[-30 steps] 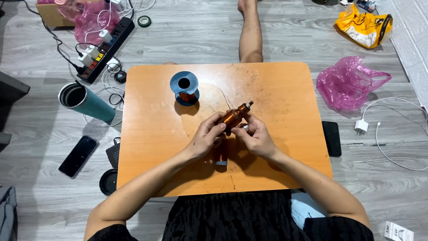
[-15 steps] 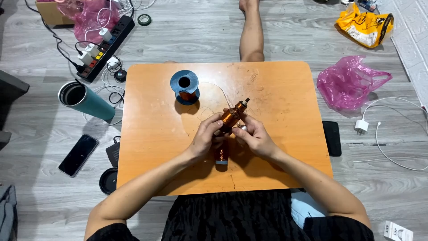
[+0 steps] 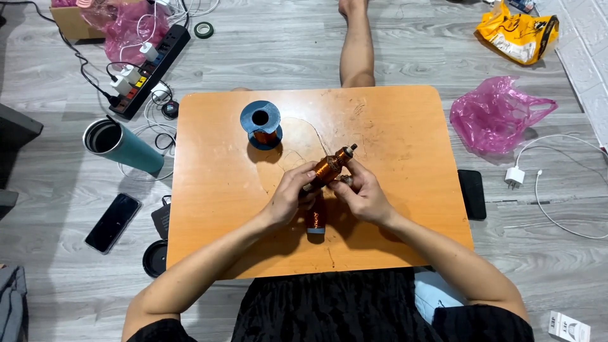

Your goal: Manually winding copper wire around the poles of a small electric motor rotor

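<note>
left hand [image 3: 292,193] + right hand [image 3: 362,193] both clasp copper-wound armature [image 3: 329,167], above table [image 3: 209,190] centre | second coil [image 3: 316,218] on table below hands | blue wire spool [image 3: 261,124] near far edge

Low table in the middle, things on the floor around it

On the table [image 3: 209,190] a wire spool [image 3: 261,124] stands behind both hands, which meet over its middle. Left of the table lie a tumbler [image 3: 120,145], a phone [image 3: 113,222] and a power strip [image 3: 152,69]; right of it, a plastic bag [image 3: 497,114] and a charger [image 3: 514,177].
</note>
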